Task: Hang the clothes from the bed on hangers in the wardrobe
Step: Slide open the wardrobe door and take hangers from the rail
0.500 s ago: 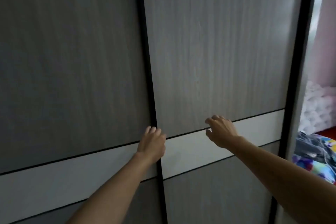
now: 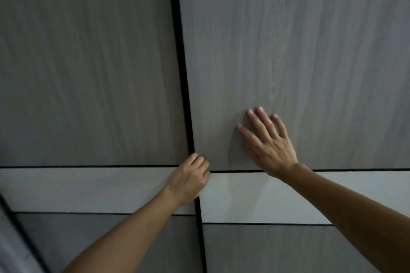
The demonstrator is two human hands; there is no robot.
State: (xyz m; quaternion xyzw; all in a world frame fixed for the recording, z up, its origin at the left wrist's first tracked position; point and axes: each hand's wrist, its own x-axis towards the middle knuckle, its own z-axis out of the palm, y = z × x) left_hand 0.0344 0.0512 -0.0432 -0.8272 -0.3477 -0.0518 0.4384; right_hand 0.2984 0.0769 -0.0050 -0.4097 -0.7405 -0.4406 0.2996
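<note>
left hand (image 2: 190, 178): on the black seam (image 2: 180, 62), fingers curled round the edge of the right wardrobe door (image 2: 310, 40). right hand (image 2: 269, 146): right of the seam, fingers spread, palm flat on that door. left wardrobe door (image 2: 84, 62): left of the seam, meeting it.

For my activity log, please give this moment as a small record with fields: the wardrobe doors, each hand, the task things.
Wardrobe: no opening visible; left grey wood-grain sliding door meets right grey wood-grain sliding door at a black vertical strip.
Left hand: fingers curled round the right door's edge at that strip.
Right hand: flat, fingers spread, pressing the right door.
Clothes, hangers: not in view.
</note>
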